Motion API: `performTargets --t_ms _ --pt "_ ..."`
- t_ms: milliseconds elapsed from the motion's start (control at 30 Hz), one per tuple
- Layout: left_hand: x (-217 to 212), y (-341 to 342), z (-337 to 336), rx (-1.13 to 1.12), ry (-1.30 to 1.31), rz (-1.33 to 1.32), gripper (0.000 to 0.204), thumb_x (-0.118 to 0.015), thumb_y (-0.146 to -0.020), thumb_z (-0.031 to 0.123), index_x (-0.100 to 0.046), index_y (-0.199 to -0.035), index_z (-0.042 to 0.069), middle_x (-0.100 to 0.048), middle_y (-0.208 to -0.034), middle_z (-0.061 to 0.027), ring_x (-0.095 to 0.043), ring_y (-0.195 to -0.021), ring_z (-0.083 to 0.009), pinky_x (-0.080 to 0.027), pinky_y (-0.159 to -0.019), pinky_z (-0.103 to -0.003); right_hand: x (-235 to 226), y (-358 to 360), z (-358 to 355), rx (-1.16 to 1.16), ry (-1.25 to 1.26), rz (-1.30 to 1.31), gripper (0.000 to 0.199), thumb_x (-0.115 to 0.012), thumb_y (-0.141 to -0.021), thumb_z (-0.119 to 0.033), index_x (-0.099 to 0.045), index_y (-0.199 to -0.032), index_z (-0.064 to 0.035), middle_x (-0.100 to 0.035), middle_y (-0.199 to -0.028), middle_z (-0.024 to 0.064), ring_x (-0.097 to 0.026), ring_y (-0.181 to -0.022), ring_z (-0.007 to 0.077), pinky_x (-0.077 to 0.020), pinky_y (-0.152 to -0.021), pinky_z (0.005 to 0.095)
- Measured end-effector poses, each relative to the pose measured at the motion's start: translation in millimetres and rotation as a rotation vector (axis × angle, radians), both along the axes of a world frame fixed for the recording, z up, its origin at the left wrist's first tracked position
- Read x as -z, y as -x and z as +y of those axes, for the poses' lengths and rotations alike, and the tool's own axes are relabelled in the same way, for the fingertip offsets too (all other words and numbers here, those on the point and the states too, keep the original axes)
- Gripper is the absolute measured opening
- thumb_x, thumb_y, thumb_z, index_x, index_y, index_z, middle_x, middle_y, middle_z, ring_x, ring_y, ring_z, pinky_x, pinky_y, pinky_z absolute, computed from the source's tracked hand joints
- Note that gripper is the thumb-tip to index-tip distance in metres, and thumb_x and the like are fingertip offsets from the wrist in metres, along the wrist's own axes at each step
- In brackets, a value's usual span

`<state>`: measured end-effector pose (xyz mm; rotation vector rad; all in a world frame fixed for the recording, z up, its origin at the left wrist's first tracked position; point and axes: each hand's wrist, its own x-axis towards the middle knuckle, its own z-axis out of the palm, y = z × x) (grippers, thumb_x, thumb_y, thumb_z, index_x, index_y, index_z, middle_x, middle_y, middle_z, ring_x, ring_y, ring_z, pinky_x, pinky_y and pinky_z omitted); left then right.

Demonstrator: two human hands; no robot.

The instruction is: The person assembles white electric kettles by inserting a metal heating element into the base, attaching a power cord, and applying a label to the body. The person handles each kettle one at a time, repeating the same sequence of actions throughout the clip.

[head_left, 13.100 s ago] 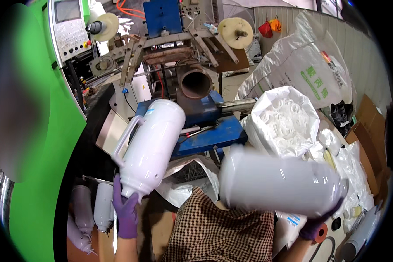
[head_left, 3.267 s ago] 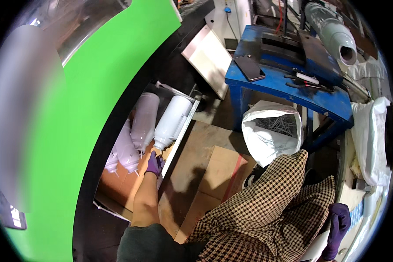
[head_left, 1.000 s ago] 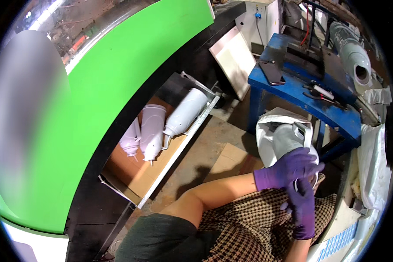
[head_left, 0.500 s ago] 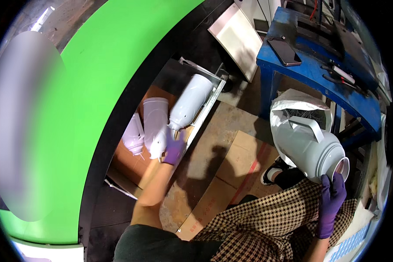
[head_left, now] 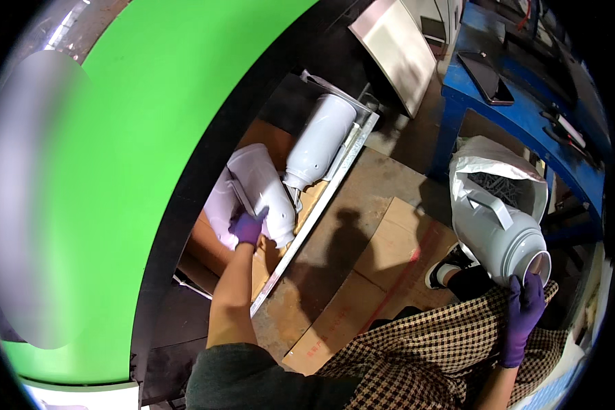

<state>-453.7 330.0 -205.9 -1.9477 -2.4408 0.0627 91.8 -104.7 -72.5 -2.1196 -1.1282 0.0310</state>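
Note:
My left hand [head_left: 249,227], in a purple glove, is in the open box among pale grey thermos jug shells. Its fingers are closed at the handle of the left shell [head_left: 220,215], partly hidden by the hand, and the thumb sticks out toward the middle shell [head_left: 261,179]. A third shell [head_left: 321,140] lies at the box's right side, its neck toward me. On the right, my gloved right hand [head_left: 524,311] grips another thermos jug shell [head_left: 495,225] at its open neck rim. That shell lies tilted near my lap, handle up.
A white sack [head_left: 471,154] with dark scraps inside stands behind the held shell. A blue bench [head_left: 468,96] carries a phone [head_left: 485,77] and cutters [head_left: 567,130]. Flattened cardboard [head_left: 372,287] lies on the floor. A large green panel [head_left: 164,137] borders the box's left.
My left hand has moved from the right shell's neck leftward to the left shell. The middle shell has tilted. My right hand still holds its shell; the view has shifted slightly.

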Motion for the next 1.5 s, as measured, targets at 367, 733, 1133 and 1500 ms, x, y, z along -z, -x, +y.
performTargets --t_ms 367,733,1133,1500 --pt "-59 210 -181 -0.373 -0.067 -1.792 0.025 -0.061 -0.095 0.021 -0.067 -0.117 0.009 -0.073 -0.105 -0.0065 -0.071 -0.093 -0.0260 -0.059 -0.085 -0.042 -4 -3 -6 -0.064 -0.064 -0.017 0.020 -0.072 -0.090 -0.004 -0.070 -0.108 0.0035 -0.069 -0.099 0.0181 -0.067 -0.087 0.0328 -0.0530 -0.082 0.0372" --pt "-86 218 -216 -0.411 -0.208 -0.543 0.042 -0.072 -0.090 0.026 -0.068 -0.125 0.004 -0.069 -0.120 -0.0172 -0.063 -0.116 -0.0378 -0.047 -0.105 -0.050 12 -11 -19 -0.089 -0.143 -0.024 0.026 -0.074 -0.090 -0.006 -0.070 -0.114 0.0025 -0.070 -0.100 0.0177 -0.067 -0.088 0.0312 -0.0529 -0.084 0.0363" --pt "-176 -327 -255 1.604 -0.203 -0.585 0.121 -0.083 -0.073 0.061 -0.024 -0.156 -0.005 -0.034 -0.155 -0.0310 -0.036 -0.143 -0.0491 -0.031 -0.117 -0.056 -79 68 9 -0.525 0.222 -0.524 0.010 -0.066 -0.083 -0.016 -0.066 -0.093 -0.0116 -0.061 -0.100 0.0032 -0.063 -0.078 0.0183 -0.0502 -0.064 0.0373" --pt "-172 -408 -295 1.664 -0.222 -0.792 0.080 -0.081 -0.075 0.044 -0.052 -0.136 0.002 -0.054 -0.140 -0.0214 -0.048 -0.135 -0.0425 -0.028 -0.116 -0.061 -112 72 -70 -0.293 -0.338 0.213 0.047 -0.080 -0.086 -0.017 -0.064 -0.130 -0.0083 -0.072 -0.108 0.0142 -0.073 -0.084 0.0297 -0.0602 -0.076 0.0349"
